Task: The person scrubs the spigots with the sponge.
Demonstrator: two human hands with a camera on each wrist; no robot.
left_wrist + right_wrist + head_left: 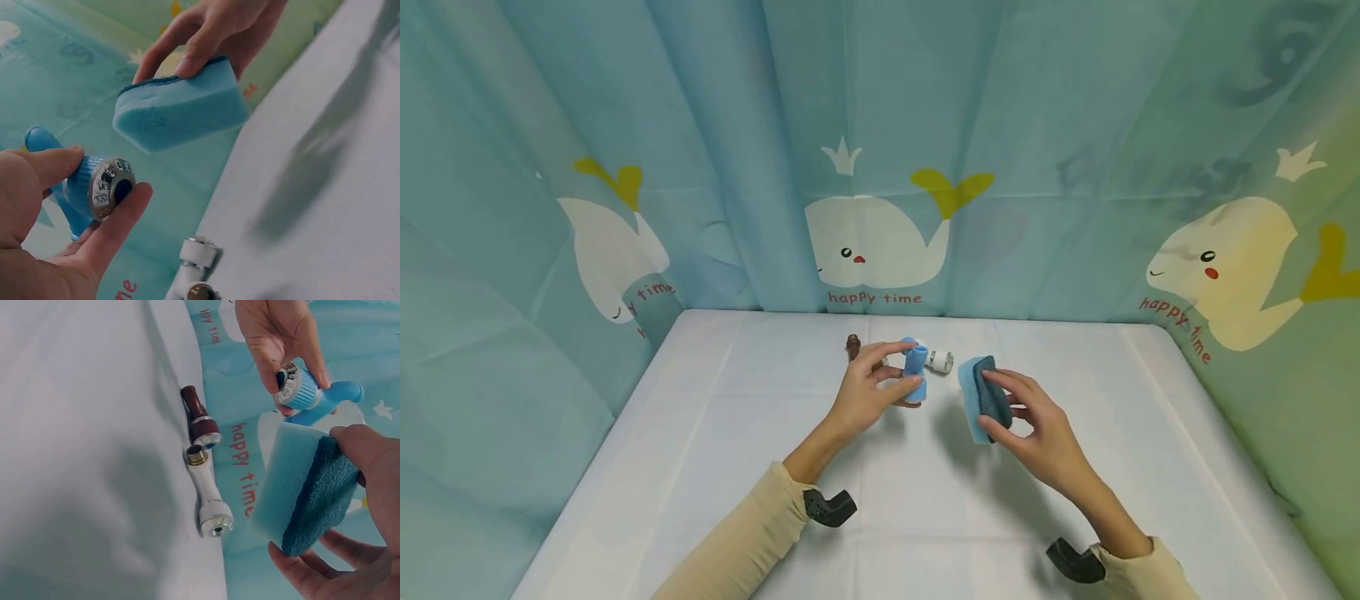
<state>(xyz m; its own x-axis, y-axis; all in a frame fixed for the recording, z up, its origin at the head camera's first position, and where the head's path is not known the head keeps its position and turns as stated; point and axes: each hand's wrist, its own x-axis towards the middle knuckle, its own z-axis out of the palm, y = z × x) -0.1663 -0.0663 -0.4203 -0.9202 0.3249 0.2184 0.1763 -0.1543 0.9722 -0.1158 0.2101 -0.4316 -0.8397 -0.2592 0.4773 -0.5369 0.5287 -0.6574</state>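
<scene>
My left hand (859, 398) holds a small blue tap (915, 377) between thumb and fingers over the table. In the left wrist view, this tap (78, 194) shows a ribbed collar and a silver end with raised marks and a dark blue centre. To its right, my right hand (1048, 437) grips a two-layer sponge (992, 398) by its sides, held up on edge. The sponge (294, 481) has a thick light-blue foam layer and a dark-blue scouring layer. Tap and sponge are apart in the head view, the foam side facing the tap.
Behind my left hand, a white tap (208, 487) and a dark brown tap (199, 415) lie near the back of the white-covered table (737, 467). A blue-green curtain (715, 125) with whale prints encloses the back and sides. Black curved pieces (831, 507) sit at both wrists.
</scene>
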